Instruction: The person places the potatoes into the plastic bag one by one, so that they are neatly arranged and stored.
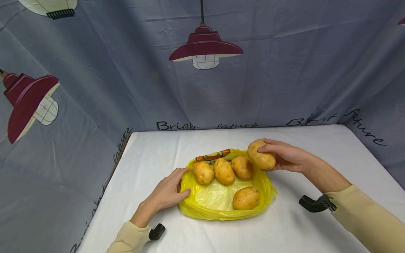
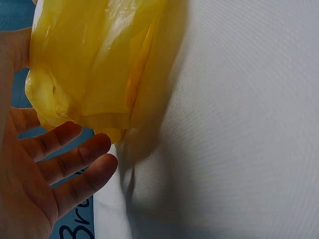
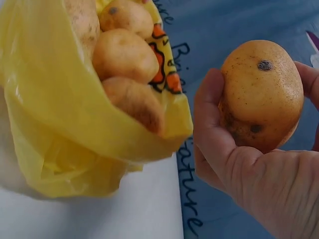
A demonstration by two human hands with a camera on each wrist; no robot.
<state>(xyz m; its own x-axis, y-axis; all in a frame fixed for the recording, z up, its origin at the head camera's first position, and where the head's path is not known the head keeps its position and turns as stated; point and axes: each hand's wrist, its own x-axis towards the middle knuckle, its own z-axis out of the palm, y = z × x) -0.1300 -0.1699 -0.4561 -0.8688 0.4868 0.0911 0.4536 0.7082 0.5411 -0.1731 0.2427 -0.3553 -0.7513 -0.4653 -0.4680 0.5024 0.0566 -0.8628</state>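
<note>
A yellow plastic bag (image 1: 227, 214) lies with its mouth spread wide, in the middle of the head view. My left hand (image 1: 167, 189) holds its left rim, thumb and index finger over the edge; the other fingers extend outside it in the left wrist view. Inside, three potatoes (image 1: 224, 171) line the far side, and another potato (image 1: 246, 198) lies near the front right. Above the bag's right rim, my right hand (image 1: 286, 154) grips a potato (image 1: 261, 154) between thumb and fingers. Dark spots mark that potato in the right wrist view.
White cloth covers the table (image 1: 152, 151). A grey-blue curtain (image 1: 126, 70) with printed lamps and lettering hangs behind and at the sides. An orange print (image 1: 212, 155) shows along the bag's far rim. Black wrist mounts (image 1: 316, 203) stick out from both sleeves.
</note>
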